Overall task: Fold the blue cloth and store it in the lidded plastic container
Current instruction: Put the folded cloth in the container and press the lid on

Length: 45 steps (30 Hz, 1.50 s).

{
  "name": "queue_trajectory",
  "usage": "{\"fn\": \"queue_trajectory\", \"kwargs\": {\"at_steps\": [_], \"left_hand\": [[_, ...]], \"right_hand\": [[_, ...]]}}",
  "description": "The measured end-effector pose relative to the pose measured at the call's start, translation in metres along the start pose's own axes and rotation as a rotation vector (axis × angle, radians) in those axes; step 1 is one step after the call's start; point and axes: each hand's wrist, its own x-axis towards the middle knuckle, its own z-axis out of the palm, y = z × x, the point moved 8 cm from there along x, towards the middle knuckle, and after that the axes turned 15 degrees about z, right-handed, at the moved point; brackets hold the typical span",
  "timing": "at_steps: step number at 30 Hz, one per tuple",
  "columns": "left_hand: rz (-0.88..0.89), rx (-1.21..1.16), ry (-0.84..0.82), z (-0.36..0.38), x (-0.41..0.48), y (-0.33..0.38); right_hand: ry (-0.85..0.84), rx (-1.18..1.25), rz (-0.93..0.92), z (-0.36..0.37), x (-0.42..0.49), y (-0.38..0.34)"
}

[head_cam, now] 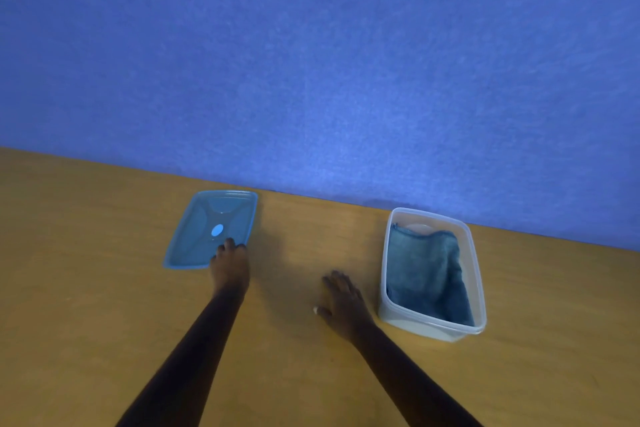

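The folded blue cloth (pixel 424 274) lies inside the clear plastic container (pixel 478 274), which stands uncovered on the right of the wooden table. The blue lid (pixel 194 239) lies flat on the table at the left, near the wall. My left hand (pixel 230 265) rests on the lid's near right corner, fingertips over its edge; whether it grips the lid is unclear. My right hand (pixel 343 303) hovers flat with fingers spread over the table, just left of the container and apart from it, holding nothing.
A blue wall (pixel 329 62) rises straight from the table's far edge, right behind the lid and container. The wooden table (pixel 86 305) stretches wide to the left and toward me.
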Motion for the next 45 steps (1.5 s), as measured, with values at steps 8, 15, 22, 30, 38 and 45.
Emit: {"fn": "queue_trajectory", "kwargs": {"at_steps": [8,15,22,30,38,45], "left_hand": [[-0.020,-0.233,0.211,-0.064,0.011,0.037],[0.079,-0.701,0.470,-0.130,0.008,0.081],[0.087,-1.738,0.311,-0.147,0.000,0.133],[-0.071,-1.918,0.038,-0.111,-0.019,0.182],[-0.038,-1.318,-0.113,-0.035,-0.028,0.206],[-0.018,-1.134,-0.049,-0.020,-0.039,0.212]], "right_hand": [[0.000,0.381,0.070,-0.027,0.002,0.001],[0.079,0.737,0.166,-0.065,0.001,0.011],[-0.138,1.472,0.326,-0.097,-0.021,0.038],[0.149,1.541,0.295,-0.155,-0.043,0.117],[0.415,1.057,0.370,-0.149,-0.054,0.187],[0.427,0.894,0.449,-0.123,-0.056,0.209]]}}
